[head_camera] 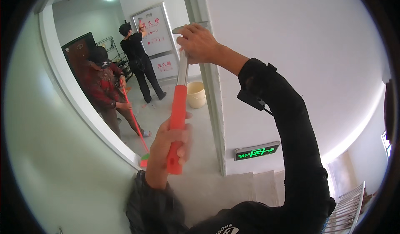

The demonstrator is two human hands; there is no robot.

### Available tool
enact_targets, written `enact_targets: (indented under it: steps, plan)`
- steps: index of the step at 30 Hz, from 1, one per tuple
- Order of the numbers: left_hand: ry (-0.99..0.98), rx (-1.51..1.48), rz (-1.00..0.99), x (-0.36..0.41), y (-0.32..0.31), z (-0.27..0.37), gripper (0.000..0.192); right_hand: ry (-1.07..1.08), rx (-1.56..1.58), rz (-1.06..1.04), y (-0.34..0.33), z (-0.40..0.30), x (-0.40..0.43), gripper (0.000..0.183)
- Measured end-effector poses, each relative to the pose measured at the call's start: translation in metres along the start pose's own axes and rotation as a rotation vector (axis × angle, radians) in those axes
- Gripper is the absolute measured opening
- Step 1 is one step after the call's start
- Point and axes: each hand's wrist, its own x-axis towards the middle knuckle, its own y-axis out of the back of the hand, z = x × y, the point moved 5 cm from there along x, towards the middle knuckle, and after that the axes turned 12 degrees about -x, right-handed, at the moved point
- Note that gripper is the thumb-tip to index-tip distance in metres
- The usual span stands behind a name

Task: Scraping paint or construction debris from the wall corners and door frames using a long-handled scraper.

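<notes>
My left hand (170, 140) is wrapped around the red handle (179, 106) of a long scraper, slightly blurred. A bare metal shaft (183, 70) rises from that handle toward the top. Up there my right hand (200, 43) grips the scraper's flat metal head (179, 30), its fingers covering most of it. The head is level with the edge of a pale door frame (209, 87), though I cannot tell whether the two touch.
Through the doorway, one person (136, 55) works at a fire hydrant cabinet (156, 30); another (106, 84) holds a red-handled broom (132, 115). A cream bucket (196, 95) stands on the floor beyond the frame. A lit exit sign (257, 151) and white railing (347, 209) are at right.
</notes>
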Motion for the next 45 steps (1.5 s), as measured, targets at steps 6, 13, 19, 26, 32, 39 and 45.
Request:
enact_targets:
  steps: [6,13,19,26,32,39,45]
  plan:
    - [0.041,0.009,-0.027,0.011,0.008,-0.005,0.037,-0.090,0.002,-0.050,-0.015,0.001,-0.018,0.027]
    - [0.105,-0.037,0.032,0.001,0.019,0.001,0.037,-0.113,-0.041,0.003,-0.012,-0.012,-0.018,0.031]
    - [0.169,-0.112,-0.038,0.010,0.034,-0.020,0.039,-0.103,-0.044,-0.128,-0.017,-0.018,-0.043,0.026]
    - [0.215,-0.153,-0.019,0.005,0.042,-0.018,0.035,-0.152,0.054,-0.041,-0.009,-0.027,-0.045,0.022]
    - [0.302,-0.045,0.024,-0.005,0.062,-0.041,0.038,-0.222,0.071,-0.027,0.000,-0.049,-0.074,0.022]
    - [0.401,0.109,0.127,-0.020,0.074,-0.079,0.038,-0.285,0.076,-0.115,0.005,-0.078,-0.127,0.022]
    - [0.329,0.169,0.123,-0.023,0.070,-0.070,0.039,-0.191,0.153,-0.270,-0.005,-0.081,-0.115,0.026]
